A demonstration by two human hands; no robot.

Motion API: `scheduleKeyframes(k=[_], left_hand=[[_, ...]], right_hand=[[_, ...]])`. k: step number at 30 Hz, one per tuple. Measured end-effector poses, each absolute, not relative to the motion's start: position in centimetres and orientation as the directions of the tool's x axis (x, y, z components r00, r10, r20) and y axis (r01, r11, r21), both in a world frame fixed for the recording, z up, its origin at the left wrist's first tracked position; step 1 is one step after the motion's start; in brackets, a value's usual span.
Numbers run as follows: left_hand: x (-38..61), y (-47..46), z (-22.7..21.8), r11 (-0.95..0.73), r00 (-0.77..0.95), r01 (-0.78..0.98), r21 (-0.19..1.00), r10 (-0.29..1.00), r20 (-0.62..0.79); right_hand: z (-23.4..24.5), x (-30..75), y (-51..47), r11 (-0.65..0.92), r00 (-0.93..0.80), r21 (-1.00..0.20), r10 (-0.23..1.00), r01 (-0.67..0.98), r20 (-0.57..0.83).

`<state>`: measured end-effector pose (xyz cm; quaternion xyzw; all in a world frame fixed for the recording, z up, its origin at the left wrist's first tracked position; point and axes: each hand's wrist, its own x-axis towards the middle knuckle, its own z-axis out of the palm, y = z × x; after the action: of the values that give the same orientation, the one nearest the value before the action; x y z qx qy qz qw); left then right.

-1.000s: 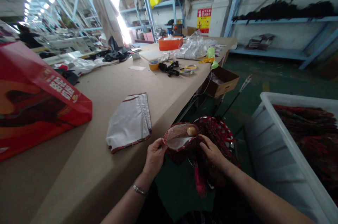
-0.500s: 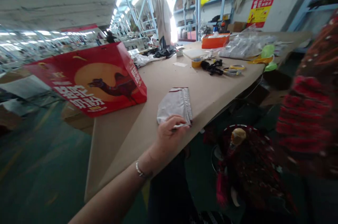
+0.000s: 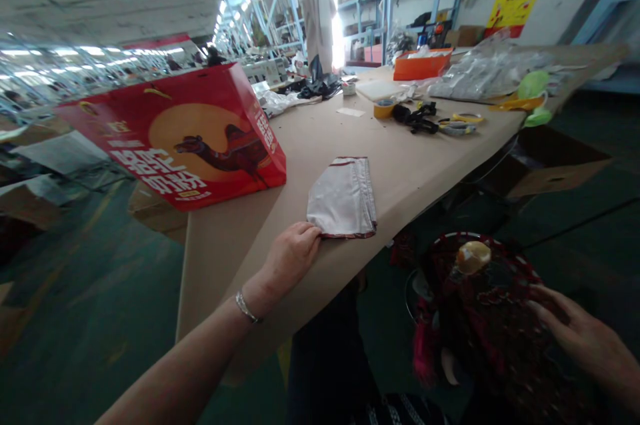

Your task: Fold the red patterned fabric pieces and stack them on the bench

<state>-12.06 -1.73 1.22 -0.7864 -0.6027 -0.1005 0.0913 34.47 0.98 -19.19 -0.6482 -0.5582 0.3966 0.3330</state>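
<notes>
A folded piece of white satin-like cloth (image 3: pixel 340 201) with dark red edging lies flat near the edge of the brown-covered table (image 3: pixel 320 145). My left hand (image 3: pixel 295 251) pinches its near left corner, fingers pressed together. Low on the right, below table height, my right hand (image 3: pixel 583 328) has its thumb and fingers apart. It is over dark red patterned fabric (image 3: pixel 500 325) heaped on a round, metal-rimmed holder; whether the fingertips touch the fabric I cannot tell. A round cream-coloured object (image 3: pixel 473 257) sits on the heap.
A red paper bag (image 3: pixel 200 145) with a camel print stands at the table's left. Farther back are yellow tape (image 3: pixel 384 108), black straps (image 3: pixel 416 118), yellow-handled scissors (image 3: pixel 460 123), an orange box (image 3: pixel 421 65) and plastic bags (image 3: pixel 480 75). A cardboard box (image 3: pixel 555 161) stands under the table's right side.
My left hand has shifted left along the cloth's near edge to its corner. The red patterned fabric raised at the right has gone from there, and my right hand now shows low on the right.
</notes>
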Motion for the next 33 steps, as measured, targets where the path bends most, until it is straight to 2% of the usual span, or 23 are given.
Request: scheduleKeyframes(k=[2, 4, 7, 9, 11, 16, 19, 22, 24, 28, 33], left_hand=[[-12.0, -1.5, 1.5, -0.259, 0.265, 0.964, -0.055, 0.939, 0.221], [-12.0, -1.3, 1.8, -0.262, 0.27, 0.963, -0.07, 0.943, 0.196], [-11.9, -1.2, 1.9, -0.251, 0.264, 0.964, -0.088, 0.948, 0.18], [-11.9, -1.0, 2.0, -0.239, 0.252, 0.967, -0.093, 0.953, 0.169], [-12.1, -0.6, 2.2, -0.241, 0.251, 0.967, -0.084, 0.957, 0.145], [-13.0, 0.5, 3.6, -0.294, 0.297, 0.955, -0.044, 0.946, 0.13], [-13.1, 1.2, 4.8, -0.339, 0.327, 0.94, 0.043, 0.928, 0.179], [-12.6, 2.0, 5.9, -0.356, 0.313, 0.921, 0.156, 0.918, 0.244], [-12.4, 2.4, 6.4, -0.359, 0.303, 0.915, 0.183, 0.912, 0.276], [-12.2, 2.6, 6.8, -0.336, 0.288, 0.934, 0.123, 0.909, 0.301], [-13.0, 1.7, 7.2, -0.165, 0.18, 0.982, -0.09, 0.963, 0.201]], right_hand=[[-15.9, 32.0, -0.3, -0.113, -0.035, -0.877, 0.989, 0.467, -0.146], [-12.1, 28.3, -1.4, 0.049, -0.226, -0.91, 0.973, 0.411, -0.05], [-7.3, 22.2, -2.0, 0.402, -0.575, -0.873, 0.797, 0.277, 0.184], [-5.2, 18.6, -1.2, 0.554, -0.672, -0.81, 0.676, 0.193, 0.302], [-4.0, 15.7, 0.5, 0.63, -0.705, -0.762, 0.609, 0.15, 0.364], [-1.6, 10.5, 5.6, 0.713, -0.687, -0.681, 0.578, 0.164, 0.44], [0.3, 7.7, 7.3, 0.76, -0.676, -0.61, 0.572, 0.224, 0.465], [2.1, 5.3, 8.0, 0.777, -0.688, -0.569, 0.569, 0.27, 0.451], [2.8, 4.0, 8.3, 0.782, -0.709, -0.51, 0.583, 0.358, 0.397], [2.6, 2.9, 9.0, 0.777, -0.748, -0.337, 0.617, 0.531, 0.245], [1.2, 3.8, 10.1, 0.731, -0.708, -0.27, 0.679, 0.627, 0.194]])
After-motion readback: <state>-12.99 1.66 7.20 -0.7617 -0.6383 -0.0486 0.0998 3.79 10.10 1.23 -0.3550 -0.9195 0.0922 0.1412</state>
